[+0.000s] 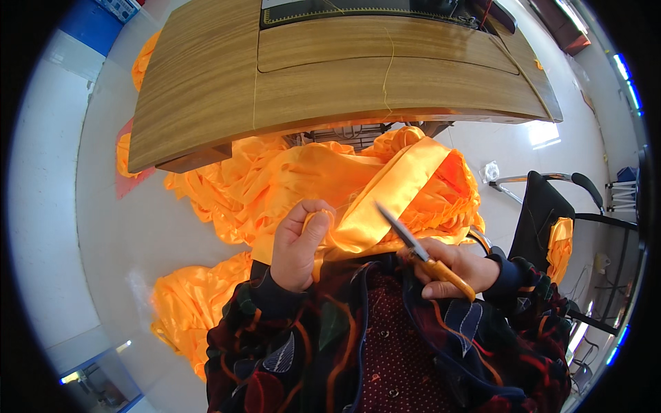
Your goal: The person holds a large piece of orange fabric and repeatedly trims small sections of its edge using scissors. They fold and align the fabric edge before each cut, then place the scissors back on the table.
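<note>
I get a bright view: white glare on the floor (pixel 540 138), sheen on the cloth (pixel 310 172), the surface (pixel 200 69) bowed by the fisheye, corners black.

"Where does this view look from?"
"The wearer's head: a wide fisheye, facing steeply down and forward."
"How near?"
"Close above the left hand (pixel 296 249) and right hand (pixel 451 267); the desk (pixel 200 76) spans the top, farther forward, and the floor (pixel 131 241) curves toward the rim."

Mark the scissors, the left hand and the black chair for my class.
Scissors (pixel 411 243): head view, on the blade near the handle.
Left hand (pixel 295 250): head view, mid-hand.
Black chair (pixel 540 215): head view, on its dark panel.
</note>
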Demonstrator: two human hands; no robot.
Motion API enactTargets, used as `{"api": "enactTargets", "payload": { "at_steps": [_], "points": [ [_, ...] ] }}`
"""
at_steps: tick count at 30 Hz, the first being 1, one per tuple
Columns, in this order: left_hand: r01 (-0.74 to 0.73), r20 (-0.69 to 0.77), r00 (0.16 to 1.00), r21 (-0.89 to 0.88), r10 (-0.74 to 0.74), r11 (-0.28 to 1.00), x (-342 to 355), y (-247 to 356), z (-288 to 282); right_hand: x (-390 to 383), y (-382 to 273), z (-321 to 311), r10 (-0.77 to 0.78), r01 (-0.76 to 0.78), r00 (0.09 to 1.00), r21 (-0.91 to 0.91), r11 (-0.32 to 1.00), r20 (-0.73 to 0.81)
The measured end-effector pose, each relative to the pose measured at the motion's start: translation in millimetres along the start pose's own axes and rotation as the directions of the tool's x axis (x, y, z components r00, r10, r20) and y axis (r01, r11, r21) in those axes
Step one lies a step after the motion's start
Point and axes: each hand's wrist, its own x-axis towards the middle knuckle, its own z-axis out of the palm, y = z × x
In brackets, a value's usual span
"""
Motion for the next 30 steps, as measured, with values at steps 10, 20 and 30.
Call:
{"api": "enactTargets", "payload": {
  "at_steps": [10, 20, 30],
  "points": [
    [0.016, 0.017, 1.0, -0.035, -0.015, 0.999, -1, 0, 0, 13, -2, 1, 0.043, -0.043, 0.999, 0.005, 0.999, -0.002],
    [0.015, 0.004, 1.0, -0.028, -0.015, 0.999, -1, 1, 2, 19, -1, 3, 0.035, -0.034, 0.998, 0.015, 0.999, -0.053],
    [0.006, -0.014, 1.0, -0.017, -0.006, 1.0, 0, -1, 1, 21, 7, 3, 0.039, -0.038, 0.996, 0.021, 0.999, -0.077]
  ]
}}
